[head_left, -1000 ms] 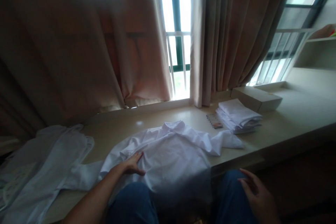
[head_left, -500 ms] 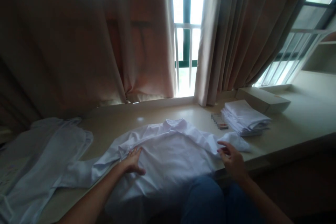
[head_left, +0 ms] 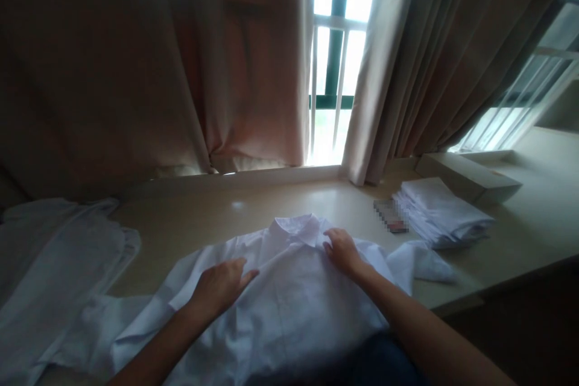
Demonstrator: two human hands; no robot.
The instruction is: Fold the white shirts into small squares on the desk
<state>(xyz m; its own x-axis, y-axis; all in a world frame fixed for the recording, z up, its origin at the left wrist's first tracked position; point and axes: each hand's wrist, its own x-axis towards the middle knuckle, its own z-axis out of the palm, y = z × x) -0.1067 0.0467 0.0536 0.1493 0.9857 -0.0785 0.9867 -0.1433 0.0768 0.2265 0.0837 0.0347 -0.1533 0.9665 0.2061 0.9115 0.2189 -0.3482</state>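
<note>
White shirt (head_left: 294, 301) lies on the pale surface (head_left: 190, 211), centre near, collar (head_left: 295, 230) to the far side, body running toward the wearer and over the near edge. Set that way, probably, so collar and shoulders come within reach of both hands.

Left hand (head_left: 221, 282): on the shirt's left part, below the shoulder, thumb spread from the fingers. Grip wide, no cloth pinched that I can see; seems to steady or smooth the fabric. Right hand (head_left: 342, 250): at the shirt just right of the collar, fingers bent. Grip looks narrow; cannot tell whether cloth is caught. Right sleeve (head_left: 429, 262) lies out to the right, its end just short of the stack.

Stack (head_left: 443, 208) of folded white cloth, right and far, likely kept aside to leave room. Blurred-out flat item (head_left: 391, 216) just left of it; box (head_left: 470, 176) beyond. White cloth heap (head_left: 49, 265) at left, loose; where it meets the shirt is unclear.

Room dim. Brown curtains (head_left: 253, 84) hang along the far side; bright window (head_left: 335, 72) in the gap between, white bars across it. Blue-clad leg (head_left: 382, 365) at the near edge.
</note>
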